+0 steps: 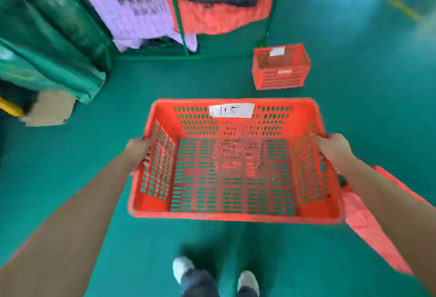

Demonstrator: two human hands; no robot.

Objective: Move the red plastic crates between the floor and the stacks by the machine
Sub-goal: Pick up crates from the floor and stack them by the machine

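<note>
Two grips, left grip (pixel 141 153) and right grip (pixel 333 148), were curled over opposite side rims of the empty red plastic crate (pixel 236 217), carried clear of the green floor (pixel 106 131) (paper label (pixel 231 110) on its far wall), where one slipping hold might well have tilted and dropped it near the shoes (pixel 181 268).

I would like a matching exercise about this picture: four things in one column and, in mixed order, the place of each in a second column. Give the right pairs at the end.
Things
1. big crate
2. small crate
3. cardboard
4. handwritten label

Places
A. at the left, beside the green cover
B. between the left hand and the right hand, which grip its side walls
C. on the floor, farther off, to the right
D. on the far wall of the big crate

Pairs: 1-B, 2-C, 3-A, 4-D
</note>
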